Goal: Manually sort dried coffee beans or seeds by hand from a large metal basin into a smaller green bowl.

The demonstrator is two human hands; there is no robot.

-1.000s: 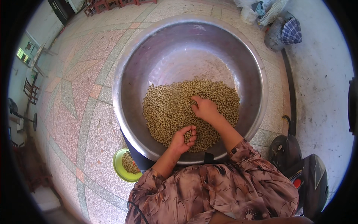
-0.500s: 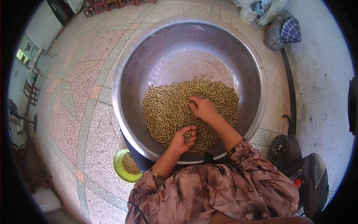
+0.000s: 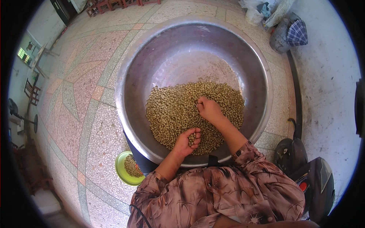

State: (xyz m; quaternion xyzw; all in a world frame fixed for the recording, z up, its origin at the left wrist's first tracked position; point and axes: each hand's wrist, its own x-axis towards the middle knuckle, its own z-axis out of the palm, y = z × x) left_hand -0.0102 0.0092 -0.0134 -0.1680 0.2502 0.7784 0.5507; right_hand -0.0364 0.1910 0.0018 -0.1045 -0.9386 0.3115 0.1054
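A wide metal basin is in front of me, with a heap of small pale tan-green beans, like raw coffee beans, over the near part of its bottom. My left hand is low over the near side of the heap, palm turned up and fingers curled round several beans. Ahead and to the right of it, my right hand is at the heap's surface, thumb and fingers pinched together. What lies between those fingertips, if anything, is hidden.
Left of the basin's near side stands a green bowl with similar beans in it. A dark, scooter-like object is close on my right by the white wall. Bags sit at the far right, chairs far left.
My right hand has shifted slightly to the right, and the dark gap between its thumb and finger no longer shows. My left hand keeps its place, still closed round beans.
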